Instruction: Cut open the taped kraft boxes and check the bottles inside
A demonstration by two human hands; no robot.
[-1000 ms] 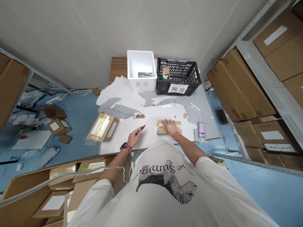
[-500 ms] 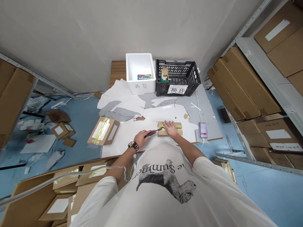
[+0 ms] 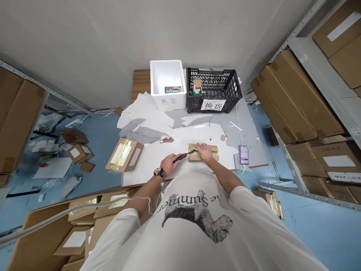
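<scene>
- At 8 o'clock, on the blue floor, lie small kraft cartons (image 3: 80,153); at 7 o'clock, flat mailers fill a cardboard box (image 3: 34,233).
- At 10 o'clock, a kraft mailer box (image 3: 124,155) with gold tape rests on the white paper sheet (image 3: 146,167).
- Our left hand (image 3: 170,164) has its fingers closed around a slim red-and-black craft knife (image 3: 182,157), with the tip over the parcel's taped top.
- At 12 o'clock, the gold-taped parcel (image 3: 214,153) lies flat on the sheet, close to the near edge, under our right hand (image 3: 204,152). That hand's fingers are open and pressed down on it.
- A shallow blade angled away from those fingers looks safest, with the parcel held steady.
- At 1 o'clock, a white foam box (image 3: 167,84) stands beside a black plastic crate (image 3: 214,90).
- At 3 o'clock, a blurred phone (image 3: 243,155) lies on the table's grey covering (image 3: 248,143); cartons (image 3: 296,101) fill the steel shelving beyond.
</scene>
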